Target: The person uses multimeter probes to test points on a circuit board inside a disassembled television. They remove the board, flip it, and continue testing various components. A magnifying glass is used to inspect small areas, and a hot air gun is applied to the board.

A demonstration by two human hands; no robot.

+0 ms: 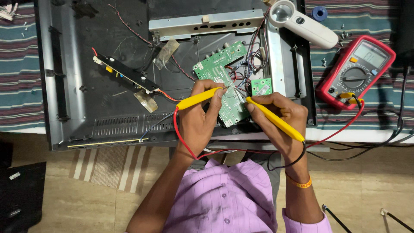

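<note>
Near the middle of the frame, the left hand [196,123] pinches a yellow plastic probe with a red lead [199,99], its long axis running lower left to upper right, tip on the green circuit board [221,71]. The right hand [282,116] pinches a yellow probe with a black lead [276,119], pointing to the upper left at the same board. A red multimeter [357,71] lies at the right.
</note>
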